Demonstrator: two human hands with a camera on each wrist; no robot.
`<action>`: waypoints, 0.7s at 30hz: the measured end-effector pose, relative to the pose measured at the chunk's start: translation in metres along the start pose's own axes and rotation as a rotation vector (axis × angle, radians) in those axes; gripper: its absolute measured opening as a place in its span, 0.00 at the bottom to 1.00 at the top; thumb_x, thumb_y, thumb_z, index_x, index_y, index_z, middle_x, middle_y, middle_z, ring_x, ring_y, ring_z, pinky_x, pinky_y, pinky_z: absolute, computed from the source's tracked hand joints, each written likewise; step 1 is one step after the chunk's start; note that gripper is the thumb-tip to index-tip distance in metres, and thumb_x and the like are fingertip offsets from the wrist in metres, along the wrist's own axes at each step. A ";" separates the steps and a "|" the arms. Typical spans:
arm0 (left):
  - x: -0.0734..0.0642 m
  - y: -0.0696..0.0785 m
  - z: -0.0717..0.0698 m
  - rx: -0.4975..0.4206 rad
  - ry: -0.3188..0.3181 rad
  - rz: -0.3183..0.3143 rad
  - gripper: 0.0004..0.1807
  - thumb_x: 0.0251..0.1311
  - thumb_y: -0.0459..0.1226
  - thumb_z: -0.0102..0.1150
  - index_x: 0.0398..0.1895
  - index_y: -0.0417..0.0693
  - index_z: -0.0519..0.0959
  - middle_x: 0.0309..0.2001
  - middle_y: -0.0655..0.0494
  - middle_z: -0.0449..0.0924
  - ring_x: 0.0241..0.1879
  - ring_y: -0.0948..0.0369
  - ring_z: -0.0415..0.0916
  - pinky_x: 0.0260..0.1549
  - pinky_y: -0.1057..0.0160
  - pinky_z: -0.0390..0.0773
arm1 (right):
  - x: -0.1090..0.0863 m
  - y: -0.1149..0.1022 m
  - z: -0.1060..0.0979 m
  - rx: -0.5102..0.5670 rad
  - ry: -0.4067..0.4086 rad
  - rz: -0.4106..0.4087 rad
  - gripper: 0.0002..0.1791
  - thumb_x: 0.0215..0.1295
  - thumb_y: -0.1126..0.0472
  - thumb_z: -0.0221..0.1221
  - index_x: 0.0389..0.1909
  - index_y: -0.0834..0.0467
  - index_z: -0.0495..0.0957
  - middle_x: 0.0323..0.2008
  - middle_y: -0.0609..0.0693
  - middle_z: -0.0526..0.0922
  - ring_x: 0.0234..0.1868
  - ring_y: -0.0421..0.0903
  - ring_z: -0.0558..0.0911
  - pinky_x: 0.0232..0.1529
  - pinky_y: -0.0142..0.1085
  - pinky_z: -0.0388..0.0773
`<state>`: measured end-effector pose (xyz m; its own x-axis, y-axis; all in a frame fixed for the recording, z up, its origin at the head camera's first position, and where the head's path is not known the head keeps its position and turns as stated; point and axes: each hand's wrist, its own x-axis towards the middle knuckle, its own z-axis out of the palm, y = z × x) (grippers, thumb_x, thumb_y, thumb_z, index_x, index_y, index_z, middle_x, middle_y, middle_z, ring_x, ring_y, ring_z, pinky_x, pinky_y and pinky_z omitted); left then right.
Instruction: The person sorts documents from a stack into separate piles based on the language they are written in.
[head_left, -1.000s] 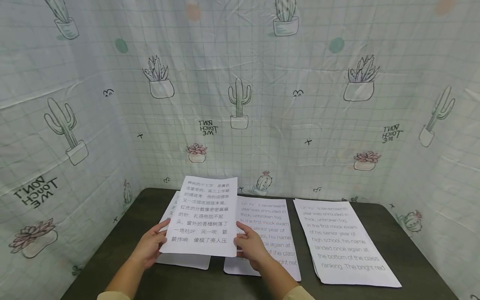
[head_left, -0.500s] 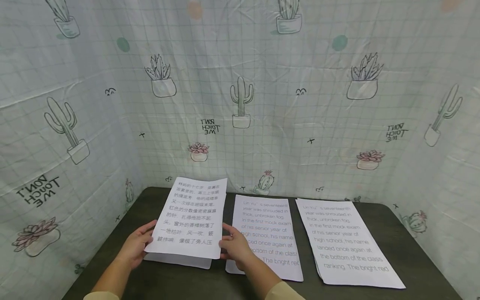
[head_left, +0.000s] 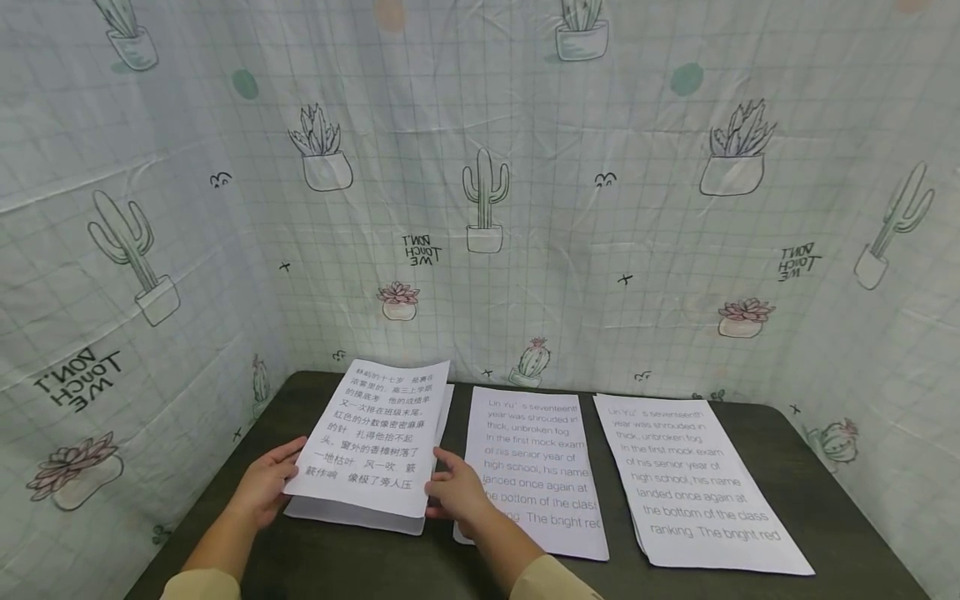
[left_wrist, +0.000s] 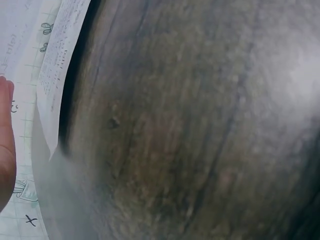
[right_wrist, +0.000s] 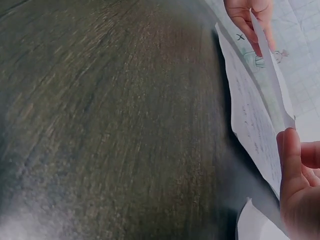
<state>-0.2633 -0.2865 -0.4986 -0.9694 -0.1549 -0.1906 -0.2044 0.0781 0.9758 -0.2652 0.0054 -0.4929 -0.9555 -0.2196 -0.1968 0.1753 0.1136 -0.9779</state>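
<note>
My left hand (head_left: 264,485) and right hand (head_left: 459,493) pinch the lower side edges of a paper printed with Chinese text (head_left: 367,437). It is tilted, with its near edge raised over another white paper (head_left: 360,518) on the table. In the right wrist view the held paper (right_wrist: 272,70) appears nearly edge-on as a thin, slightly bent strip between both hands. A printed paper (right_wrist: 247,105) lies below it. Only part of my left hand (left_wrist: 6,150) shows at the edge of the left wrist view.
To the right lie two sets of white papers with English text, one in the middle (head_left: 532,467) and one farther right (head_left: 697,483), its sheets slightly fanned. The dark wooden table (head_left: 442,575) is enclosed by a cactus-print curtain (head_left: 480,317).
Both hands have carried the Chinese-text paper leftward and lowered it over the left paper. More of the middle English paper has come into view.
</note>
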 end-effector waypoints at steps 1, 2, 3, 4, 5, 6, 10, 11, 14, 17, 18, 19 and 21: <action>0.001 0.000 0.000 0.002 0.003 -0.006 0.29 0.67 0.24 0.33 0.73 0.32 0.55 0.71 0.30 0.55 0.39 0.72 0.77 0.35 0.69 0.80 | 0.000 0.000 0.001 0.000 0.002 0.005 0.36 0.60 0.73 0.57 0.71 0.62 0.62 0.45 0.58 0.81 0.37 0.44 0.82 0.31 0.38 0.85; 0.001 -0.001 0.000 0.005 0.006 -0.012 0.29 0.67 0.24 0.33 0.73 0.32 0.55 0.71 0.30 0.55 0.39 0.72 0.77 0.36 0.68 0.80 | 0.001 0.001 0.001 0.002 0.002 0.009 0.36 0.60 0.73 0.57 0.71 0.62 0.61 0.45 0.58 0.81 0.36 0.44 0.82 0.30 0.38 0.85; 0.002 -0.001 0.000 0.009 0.009 -0.019 0.29 0.67 0.24 0.33 0.73 0.32 0.55 0.71 0.30 0.55 0.40 0.71 0.77 0.36 0.68 0.80 | 0.001 0.002 0.002 0.003 0.002 0.013 0.36 0.60 0.73 0.57 0.71 0.62 0.61 0.45 0.58 0.81 0.35 0.44 0.82 0.30 0.37 0.85; 0.003 -0.002 0.000 0.012 0.013 -0.025 0.29 0.67 0.24 0.33 0.73 0.32 0.56 0.71 0.30 0.56 0.41 0.70 0.77 0.36 0.68 0.80 | 0.002 0.003 0.002 0.004 0.001 0.017 0.36 0.60 0.74 0.56 0.71 0.62 0.61 0.44 0.58 0.81 0.35 0.44 0.83 0.29 0.37 0.85; 0.003 -0.003 0.000 0.016 0.014 -0.027 0.29 0.67 0.24 0.33 0.73 0.31 0.56 0.71 0.30 0.56 0.42 0.69 0.77 0.36 0.69 0.79 | 0.002 0.004 0.002 0.004 0.000 0.021 0.36 0.60 0.74 0.56 0.71 0.63 0.61 0.44 0.59 0.81 0.34 0.44 0.83 0.29 0.37 0.85; 0.003 -0.003 0.000 0.022 0.018 -0.030 0.29 0.67 0.24 0.33 0.73 0.31 0.56 0.71 0.30 0.56 0.43 0.69 0.77 0.36 0.69 0.79 | 0.002 0.005 0.003 0.005 -0.001 0.024 0.36 0.60 0.74 0.56 0.71 0.63 0.61 0.44 0.59 0.81 0.33 0.44 0.83 0.29 0.37 0.85; 0.005 -0.007 0.000 0.045 0.027 -0.028 0.29 0.66 0.24 0.33 0.73 0.31 0.56 0.70 0.29 0.57 0.45 0.67 0.76 0.37 0.69 0.79 | 0.003 0.008 0.005 -0.002 -0.007 0.029 0.37 0.59 0.74 0.56 0.72 0.63 0.60 0.44 0.58 0.82 0.33 0.44 0.83 0.28 0.36 0.84; 0.005 -0.008 0.000 0.050 0.028 -0.027 0.29 0.66 0.24 0.34 0.73 0.31 0.56 0.70 0.29 0.57 0.46 0.67 0.76 0.37 0.69 0.78 | 0.003 0.008 0.006 -0.003 -0.008 0.028 0.37 0.59 0.74 0.56 0.72 0.64 0.60 0.43 0.58 0.82 0.33 0.44 0.83 0.27 0.36 0.84; 0.006 -0.010 0.000 0.061 0.033 -0.027 0.29 0.66 0.24 0.34 0.72 0.31 0.56 0.70 0.29 0.57 0.47 0.65 0.76 0.37 0.70 0.78 | 0.003 0.009 0.007 -0.006 -0.008 0.031 0.37 0.59 0.75 0.56 0.72 0.64 0.60 0.43 0.58 0.81 0.32 0.44 0.83 0.27 0.35 0.84; 0.008 -0.012 0.001 0.072 0.039 -0.030 0.29 0.66 0.24 0.34 0.72 0.31 0.56 0.70 0.29 0.57 0.52 0.61 0.74 0.38 0.71 0.77 | 0.003 0.011 0.008 -0.002 -0.006 0.042 0.37 0.59 0.75 0.57 0.72 0.64 0.60 0.44 0.58 0.81 0.33 0.44 0.83 0.27 0.34 0.84; 0.008 -0.012 0.001 0.073 0.041 -0.032 0.29 0.66 0.24 0.34 0.72 0.31 0.56 0.71 0.29 0.57 0.54 0.59 0.74 0.38 0.71 0.77 | 0.003 0.012 0.008 -0.004 -0.006 0.047 0.37 0.59 0.74 0.57 0.72 0.64 0.60 0.44 0.58 0.81 0.33 0.44 0.83 0.27 0.34 0.84; 0.008 -0.012 0.001 0.076 0.043 -0.035 0.29 0.66 0.25 0.34 0.73 0.31 0.56 0.71 0.29 0.56 0.57 0.56 0.72 0.38 0.72 0.77 | 0.003 0.013 0.008 -0.006 -0.006 0.050 0.37 0.59 0.74 0.57 0.71 0.64 0.60 0.44 0.58 0.80 0.33 0.44 0.82 0.27 0.34 0.84; 0.008 -0.012 0.002 0.082 0.046 -0.041 0.29 0.67 0.25 0.34 0.73 0.31 0.56 0.71 0.29 0.56 0.62 0.50 0.69 0.39 0.72 0.76 | 0.003 0.014 0.008 -0.012 -0.008 0.055 0.37 0.59 0.74 0.57 0.71 0.64 0.61 0.43 0.57 0.80 0.33 0.44 0.82 0.27 0.33 0.84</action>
<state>-0.2685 -0.2868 -0.5125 -0.9531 -0.2048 -0.2228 -0.2556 0.1510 0.9549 -0.2638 -0.0016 -0.5073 -0.9425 -0.2206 -0.2512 0.2250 0.1372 -0.9647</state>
